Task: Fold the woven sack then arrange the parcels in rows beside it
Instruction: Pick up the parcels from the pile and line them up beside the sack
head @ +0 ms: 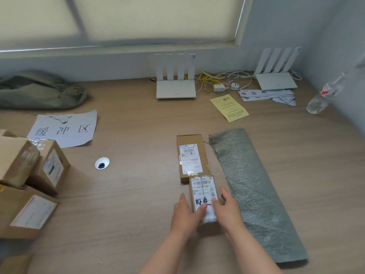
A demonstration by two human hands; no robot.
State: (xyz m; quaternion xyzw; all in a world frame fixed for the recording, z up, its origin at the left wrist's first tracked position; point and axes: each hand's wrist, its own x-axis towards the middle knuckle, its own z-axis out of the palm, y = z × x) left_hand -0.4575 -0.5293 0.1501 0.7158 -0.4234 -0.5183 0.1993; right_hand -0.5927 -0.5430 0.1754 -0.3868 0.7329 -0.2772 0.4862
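Observation:
The grey-green woven sack point(254, 192) lies folded into a long strip on the wooden desk, running from the middle toward the near right. To its left a flat brown parcel point(190, 157) with a white label lies flat. Just nearer, a smaller labelled parcel point(204, 192) touches its near end. My left hand point(187, 212) presses this small parcel's left side and my right hand point(227, 206) its right side, thumbs on top. Both hands grip it on the desk.
Several more cardboard parcels point(29, 184) are piled at the left edge. A paper sign point(65, 129), a cable hole point(102, 163), a crumpled green sack point(39, 89), two white routers point(175, 82), cables, a yellow sheet point(229, 107) and a water bottle point(324, 95) lie farther back.

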